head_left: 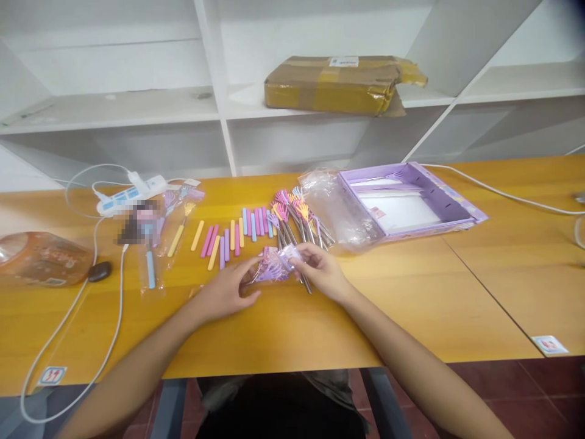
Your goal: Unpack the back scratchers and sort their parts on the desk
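Note:
Between my hands, near the middle of the table, is a clear plastic bag (270, 268) with purple hand-shaped pieces inside. My right hand (320, 268) pinches the bag's right end. My left hand (231, 289) curves around its left end with thumb and fingers apart. Just beyond lies a pile of metal rods (304, 235) topped with pink, yellow, purple and blue hand-shaped heads. Left of the pile, several coloured sticks (226, 244) in pink, yellow, purple and blue lie in loose rows.
A purple open box (478, 218) and clear plastic wrap (336, 210) lie at the back right. Wrapped pieces (150, 268), a power strip (132, 195), white cables and an orange bag (43, 259) are on the left. A cardboard box (329, 85) rests on the shelf.

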Tool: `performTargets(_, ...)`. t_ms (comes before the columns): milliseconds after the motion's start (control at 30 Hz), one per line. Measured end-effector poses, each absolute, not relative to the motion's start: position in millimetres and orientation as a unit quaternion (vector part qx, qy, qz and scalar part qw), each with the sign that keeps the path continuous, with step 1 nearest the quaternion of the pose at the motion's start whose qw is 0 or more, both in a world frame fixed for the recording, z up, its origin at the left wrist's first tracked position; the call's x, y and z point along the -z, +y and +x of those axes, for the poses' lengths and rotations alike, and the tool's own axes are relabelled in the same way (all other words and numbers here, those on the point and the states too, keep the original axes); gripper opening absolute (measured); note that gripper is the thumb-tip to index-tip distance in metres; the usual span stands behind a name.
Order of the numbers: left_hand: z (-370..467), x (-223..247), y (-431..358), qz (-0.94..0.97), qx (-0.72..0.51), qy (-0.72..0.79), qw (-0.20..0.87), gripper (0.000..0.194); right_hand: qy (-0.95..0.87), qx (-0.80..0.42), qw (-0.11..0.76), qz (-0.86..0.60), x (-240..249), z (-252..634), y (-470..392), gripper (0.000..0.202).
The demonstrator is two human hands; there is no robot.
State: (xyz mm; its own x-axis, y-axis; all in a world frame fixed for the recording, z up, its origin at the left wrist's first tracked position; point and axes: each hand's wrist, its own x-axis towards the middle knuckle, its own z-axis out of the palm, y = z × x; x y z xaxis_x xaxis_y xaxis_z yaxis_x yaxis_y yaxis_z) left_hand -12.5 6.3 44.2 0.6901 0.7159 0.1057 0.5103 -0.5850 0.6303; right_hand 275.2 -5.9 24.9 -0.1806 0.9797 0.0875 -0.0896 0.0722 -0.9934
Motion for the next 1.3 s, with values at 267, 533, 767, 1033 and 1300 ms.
performTargets(267, -7.8, -21.6, 5.3, 0.61, -0.108, 0.321, 0.716, 0.087, -0.701, -0.365, 0.419, -0.448, -6.7, 255.7, -16.1, 0.058)
performTargets(533, -10.5, -21.9, 7.9, 0.589, -0.115, 0.318, 0.734, 0.093, -0.756, -0.225, 0.434, -0.435, -8.4, 267.9, -8.5, 0.028)
performTargets(767, -11.4, -30.9, 7.5, 0.581, -0.104, 0.338, 0.733, 0.092, -0.792, -0.169, 0.403, -0.427, -23.0, 277.1, -13.7, 0.017)
performTargets(1033, -12.3, -31.0, 9.2, 0.58, -0.107, 0.304, 0.748, 0.091, -0.762, -0.309, 0.397, -0.409, -29.1, 280.5, -10.5, 0.01)
performTargets(1300, -19.8, -25.1, 14.4, 0.553, -0.11, 0.29, 0.773, 0.09, -0.763, -0.363, 0.388, -0.368, -30.2, 272.4, -16.4, 0.019)
